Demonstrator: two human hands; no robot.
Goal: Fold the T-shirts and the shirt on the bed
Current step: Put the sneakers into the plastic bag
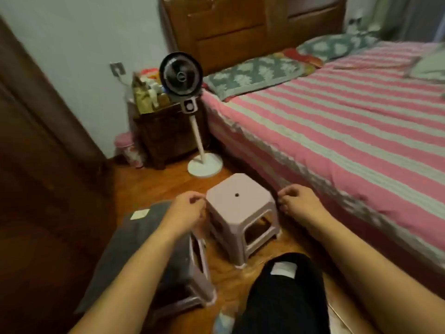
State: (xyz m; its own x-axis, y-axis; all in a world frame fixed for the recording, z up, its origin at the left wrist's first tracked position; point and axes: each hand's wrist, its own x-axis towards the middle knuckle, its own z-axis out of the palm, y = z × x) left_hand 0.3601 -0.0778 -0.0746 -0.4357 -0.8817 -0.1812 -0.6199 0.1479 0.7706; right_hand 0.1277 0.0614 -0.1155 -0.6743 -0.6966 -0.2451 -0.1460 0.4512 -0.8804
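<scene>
Both forearms stretched forward, left hand (190,208) and right hand (297,201) with fingers curled, gripping nothing, pink stool (238,203) between them, striped bed (349,131) beyond the right hand

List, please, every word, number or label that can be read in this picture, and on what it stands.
None can be read.
Pale tag on the grey cloth: no text can be made out.
White tag on the black cloth: the same.
Fan control panel: too blurred.
Nightstand packets: too blurred.

A pink-and-white striped bed (337,131) carries two floral pillows (255,74) by its wooden headboard (240,27).
</scene>
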